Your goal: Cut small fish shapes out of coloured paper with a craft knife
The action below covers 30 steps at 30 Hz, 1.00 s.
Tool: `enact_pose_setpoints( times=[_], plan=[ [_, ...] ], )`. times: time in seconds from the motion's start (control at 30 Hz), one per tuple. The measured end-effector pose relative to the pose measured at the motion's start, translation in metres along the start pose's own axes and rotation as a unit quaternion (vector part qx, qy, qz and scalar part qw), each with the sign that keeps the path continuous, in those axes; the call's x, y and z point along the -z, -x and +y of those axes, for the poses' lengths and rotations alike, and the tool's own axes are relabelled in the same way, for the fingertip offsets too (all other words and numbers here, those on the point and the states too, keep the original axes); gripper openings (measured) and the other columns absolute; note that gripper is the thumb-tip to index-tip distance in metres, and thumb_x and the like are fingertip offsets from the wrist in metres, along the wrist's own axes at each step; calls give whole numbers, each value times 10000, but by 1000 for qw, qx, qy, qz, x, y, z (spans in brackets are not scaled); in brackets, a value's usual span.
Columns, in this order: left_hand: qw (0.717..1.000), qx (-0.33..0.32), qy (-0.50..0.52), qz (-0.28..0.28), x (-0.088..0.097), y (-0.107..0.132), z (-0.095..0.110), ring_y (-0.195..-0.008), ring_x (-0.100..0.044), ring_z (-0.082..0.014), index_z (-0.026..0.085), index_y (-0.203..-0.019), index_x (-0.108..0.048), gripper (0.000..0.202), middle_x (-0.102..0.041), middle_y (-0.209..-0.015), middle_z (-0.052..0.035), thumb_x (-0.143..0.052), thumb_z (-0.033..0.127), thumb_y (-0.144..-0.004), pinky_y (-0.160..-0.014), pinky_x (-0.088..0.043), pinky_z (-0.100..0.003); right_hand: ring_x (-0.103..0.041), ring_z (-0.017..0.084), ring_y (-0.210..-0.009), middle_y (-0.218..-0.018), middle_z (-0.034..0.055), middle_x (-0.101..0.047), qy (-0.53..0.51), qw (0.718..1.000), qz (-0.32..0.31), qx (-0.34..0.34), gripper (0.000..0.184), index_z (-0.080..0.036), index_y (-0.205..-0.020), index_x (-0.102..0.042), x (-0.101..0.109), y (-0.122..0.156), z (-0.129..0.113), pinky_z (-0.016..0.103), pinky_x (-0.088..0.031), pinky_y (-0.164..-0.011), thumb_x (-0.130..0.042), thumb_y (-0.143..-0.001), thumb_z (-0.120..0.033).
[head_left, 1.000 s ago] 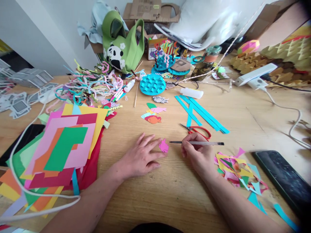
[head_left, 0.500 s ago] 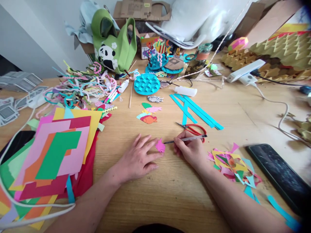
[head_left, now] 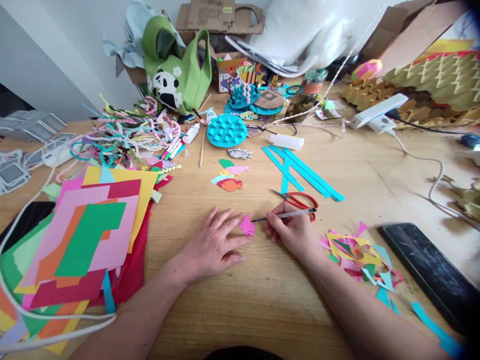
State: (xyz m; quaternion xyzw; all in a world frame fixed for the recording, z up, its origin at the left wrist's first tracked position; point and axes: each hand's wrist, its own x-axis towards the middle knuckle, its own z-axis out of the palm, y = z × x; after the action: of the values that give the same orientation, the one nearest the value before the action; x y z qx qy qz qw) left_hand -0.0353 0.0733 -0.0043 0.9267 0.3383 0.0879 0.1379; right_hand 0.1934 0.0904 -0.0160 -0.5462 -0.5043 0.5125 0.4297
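Brings the pen [head_left: 290, 214] closer to the magenta fish [head_left: 247, 225] than a second ago, shifting the right hand [head_left: 291, 229] toward it too. Pinches the pen with thumb and fingers clamped on the barrel, aiming the dark tip at the fish's upper right edge; cannot tell whether touching. Rests the left hand [head_left: 217, 244] palm down on the wooden table [head_left: 210, 310], fingers spread apart, index and middle fingertips at the fish's edges. Between both hands, flat on the wood: a small bright cutout, jagged points along its upper and left edges, thin curved lines near its lower end. Just beyond the right hand, red-handled scissors [head_left: 315, 204]; farther off, overlapping paper fish [head_left: 231, 185] and blue strips [head_left: 311, 173].
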Motion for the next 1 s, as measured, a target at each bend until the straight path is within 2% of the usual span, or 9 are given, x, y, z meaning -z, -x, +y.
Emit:
enact_pose_setpoints(
  times=[0.27,0.63,1.0],
  plan=[
    [1000,5,-15,-4,0,-1,1,-1409,-287,-329,341,-1395,-479,519,-367,-1533,-67,-596,453,-902,-1144,-181,-617,-535,97,-361,-505,-12,-615,4,1000,1,5,303,-196,-739,-506,0,-1,1,179,-405,-342,-658,-836,-440],
    [1000,15,-16,3,-4,-3,6,-1422,-243,-358,326,-1359,-522,527,-311,-1552,-72,-562,556,-886,-1147,-163,-626,-535,95,-362,-501,-11,-613,18,1000,1,8,294,-195,-733,-506,1,1,-1,176,-402,-346,-652,-842,-426],
    [1000,15,-2,3,-2,-3,5,-1414,-258,-360,305,-1326,-557,495,-360,-1536,-59,-558,545,-894,-1151,-157,-616,-530,95,-351,-485,-16,-605,-7,1000,10,2,326,-196,-726,-503,0,1,-5,176,-407,-331,-678,-802,-460]
  ],
)
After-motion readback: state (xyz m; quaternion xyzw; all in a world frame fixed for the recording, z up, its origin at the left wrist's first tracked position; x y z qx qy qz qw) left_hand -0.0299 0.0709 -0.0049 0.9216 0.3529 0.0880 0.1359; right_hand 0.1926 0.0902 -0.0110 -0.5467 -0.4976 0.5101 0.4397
